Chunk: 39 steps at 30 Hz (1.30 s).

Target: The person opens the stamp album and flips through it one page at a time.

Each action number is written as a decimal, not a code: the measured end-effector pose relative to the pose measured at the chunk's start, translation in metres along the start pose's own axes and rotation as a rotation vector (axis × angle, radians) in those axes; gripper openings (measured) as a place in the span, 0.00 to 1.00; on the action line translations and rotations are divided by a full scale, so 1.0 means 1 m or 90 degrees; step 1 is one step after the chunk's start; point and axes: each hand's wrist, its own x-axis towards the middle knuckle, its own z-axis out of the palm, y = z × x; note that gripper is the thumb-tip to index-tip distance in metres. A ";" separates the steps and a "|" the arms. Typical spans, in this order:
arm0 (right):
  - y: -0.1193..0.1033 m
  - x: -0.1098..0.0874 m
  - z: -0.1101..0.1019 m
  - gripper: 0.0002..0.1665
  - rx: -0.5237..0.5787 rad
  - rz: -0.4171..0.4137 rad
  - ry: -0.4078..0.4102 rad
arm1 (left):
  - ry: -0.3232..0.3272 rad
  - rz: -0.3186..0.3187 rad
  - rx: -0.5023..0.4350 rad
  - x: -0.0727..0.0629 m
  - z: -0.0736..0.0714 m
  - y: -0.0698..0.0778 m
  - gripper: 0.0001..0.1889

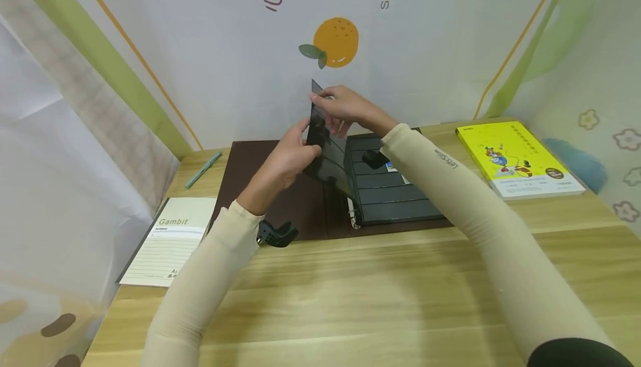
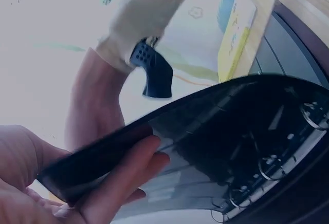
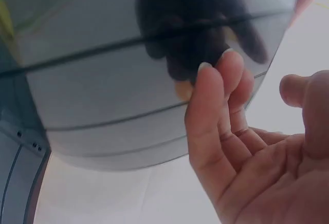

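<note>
A ring binder (image 1: 260, 180) with dark brown covers lies spread on the table, its black pocket pages (image 1: 395, 206) on the right side. One glossy black binder page (image 1: 333, 158) stands raised and bowed from the metal rings (image 2: 267, 170). My left hand (image 1: 295, 153) grips its outer edge, thumb on one side and fingers on the other. At the page's upper part is my right hand (image 1: 345, 105). In the right wrist view its bent fingers (image 3: 205, 95) are at the page's reflective strips, with the thumb held apart from them.
Left of the binder lie a Gambit notebook (image 1: 175, 239) and a green pen (image 1: 203, 170). A yellow book (image 1: 516, 155) lies at the right on the wooden table (image 1: 350, 294). Behind hangs a white curtain (image 1: 225, 61) with printed oranges.
</note>
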 end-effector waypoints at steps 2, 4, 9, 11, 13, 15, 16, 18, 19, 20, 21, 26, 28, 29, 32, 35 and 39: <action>0.006 -0.002 -0.002 0.44 -0.013 0.010 0.003 | 0.010 0.001 -0.006 -0.001 -0.002 -0.007 0.43; 0.014 -0.006 -0.005 0.45 -0.030 0.019 0.002 | 0.027 0.001 0.000 -0.003 -0.006 -0.014 0.45; 0.045 -0.013 -0.018 0.43 -0.116 0.027 -0.001 | 0.061 0.005 -0.031 -0.010 -0.018 -0.029 0.47; 0.062 -0.015 -0.024 0.42 -0.162 0.028 -0.007 | 0.064 0.004 -0.053 -0.013 -0.023 -0.035 0.48; 0.081 -0.017 -0.029 0.42 -0.216 0.031 -0.021 | 0.066 0.003 -0.057 -0.015 -0.027 -0.041 0.48; 0.101 -0.020 -0.032 0.43 -0.260 0.040 -0.056 | 0.070 0.004 -0.060 -0.017 -0.030 -0.048 0.49; 0.111 -0.021 -0.033 0.44 -0.276 0.048 -0.080 | 0.074 0.002 -0.059 -0.018 -0.031 -0.051 0.49; 0.131 -0.024 -0.033 0.47 -0.305 0.067 -0.126 | 0.080 -0.004 -0.054 -0.020 -0.032 -0.057 0.49; 0.139 -0.026 -0.032 0.49 -0.317 0.077 -0.146 | 0.082 -0.010 -0.054 -0.021 -0.033 -0.060 0.49; 0.148 -0.027 -0.032 0.51 -0.325 0.088 -0.163 | 0.083 -0.015 -0.058 -0.022 -0.033 -0.063 0.49; 0.156 -0.029 -0.031 0.53 -0.328 0.103 -0.174 | 0.083 -0.020 -0.059 -0.023 -0.033 -0.065 0.49; 0.179 -0.035 -0.029 0.59 -0.337 0.153 -0.188 | 0.084 -0.024 -0.070 -0.026 -0.035 -0.072 0.50; 0.182 -0.038 -0.028 0.60 -0.330 0.164 -0.193 | 0.086 -0.020 -0.071 -0.028 -0.038 -0.074 0.50; 0.182 -0.038 -0.028 0.60 -0.325 0.169 -0.195 | 0.085 -0.021 -0.070 -0.029 -0.039 -0.075 0.50; 0.179 -0.041 -0.028 0.61 -0.314 0.182 -0.202 | 0.080 -0.031 -0.061 -0.035 -0.044 -0.079 0.49; 0.177 -0.042 -0.029 0.60 -0.308 0.188 -0.205 | 0.076 -0.048 -0.046 -0.038 -0.050 -0.083 0.49; 0.173 -0.045 -0.030 0.60 -0.308 0.186 -0.203 | 0.078 -0.059 -0.028 -0.041 -0.057 -0.086 0.49</action>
